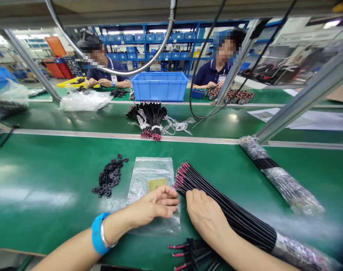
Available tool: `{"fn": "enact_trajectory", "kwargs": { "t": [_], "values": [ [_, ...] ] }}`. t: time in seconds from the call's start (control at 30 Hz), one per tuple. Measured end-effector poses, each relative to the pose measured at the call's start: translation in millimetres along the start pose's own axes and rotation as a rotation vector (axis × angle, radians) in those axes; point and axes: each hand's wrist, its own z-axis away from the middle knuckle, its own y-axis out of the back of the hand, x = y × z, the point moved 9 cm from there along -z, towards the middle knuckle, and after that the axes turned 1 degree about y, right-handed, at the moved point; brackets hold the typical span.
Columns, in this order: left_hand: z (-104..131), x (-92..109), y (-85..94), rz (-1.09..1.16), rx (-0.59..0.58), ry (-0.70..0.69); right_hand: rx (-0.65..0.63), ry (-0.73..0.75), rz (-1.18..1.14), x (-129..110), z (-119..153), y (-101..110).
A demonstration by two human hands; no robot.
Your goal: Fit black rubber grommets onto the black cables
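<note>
A thick bundle of black cables (230,203) with red and bare wire ends lies slanting across the green bench, its far end in clear wrap. My right hand (206,214) is closed at the bundle's near edge by the wire ends; its fingertips are partly hidden, curled on a black cable. My left hand (162,201) hovers palm inward with fingers loosely apart, holding nothing, over a clear zip bag (151,169) with a yellow-green speckled piece (157,183) in it. Below my right hand lie several cables (191,254) with black pieces near their red ends.
Small black flat parts (110,177) lie piled left of the bag. A wrapped cable bundle (281,177) rests at right. Tied cables (151,118) lie beyond the metal strip. A blue bin (160,86) and two people stand across the bench. Metal posts and a hanging cable (191,90) cross the view.
</note>
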Motion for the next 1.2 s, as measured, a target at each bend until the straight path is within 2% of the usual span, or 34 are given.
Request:
{"fn": "enact_trajectory", "kwargs": {
  "t": [0.13, 0.23, 0.27, 0.33, 0.4, 0.43, 0.53, 0.63, 0.73, 0.87, 1.03, 1.13, 1.2],
  "values": [
    [8, 23, 8.5, -0.142, 0.015, -0.024, 0.098, -0.025, -0.17, 5, -2, 6],
    [23, 62, 27.0, -0.469, 0.127, -0.126, 0.213, 0.08, -0.282, -1, 5, 15],
    [32, 81, 39.4, -0.64, 0.227, -0.181, 0.228, 0.119, -0.31, -4, 7, 17],
    [56, 120, 69.2, -1.032, 0.509, -0.261, 0.225, 0.17, -0.356, -9, 12, 16],
    [79, 146, 97.1, -1.359, 0.737, -0.221, 0.205, 0.19, -0.387, -11, 14, 12],
    [86, 152, 109.3, -1.477, 0.788, -0.166, 0.196, 0.189, -0.395, -11, 15, 9],
    [92, 152, 135.0, -1.672, 0.81, -0.03, 0.193, 0.157, -0.395, -7, 16, 4],
    [82, 145, 142.2, -1.734, 0.863, -0.044, 0.221, 0.096, -0.376, 2, 16, 5],
    [65, 139, 138.9, -1.747, 0.94, -0.125, 0.232, 0.071, -0.361, 7, 17, 7],
    [47, 133, 137.7, -1.713, 0.968, -0.199, 0.225, 0.081, -0.393, 7, 18, 5],
    [53, 136, 135.4, -1.586, 0.983, -0.307, 0.237, 0.094, -0.463, 9, 17, 4],
    [57, 138, 123.5, -1.467, 0.964, -0.39, 0.255, 0.088, -0.524, 11, 19, 2],
    [55, 134, 111.0, -1.39, 0.909, -0.424, 0.226, 0.072, -0.599, 13, 20, -3]
  ]
}}
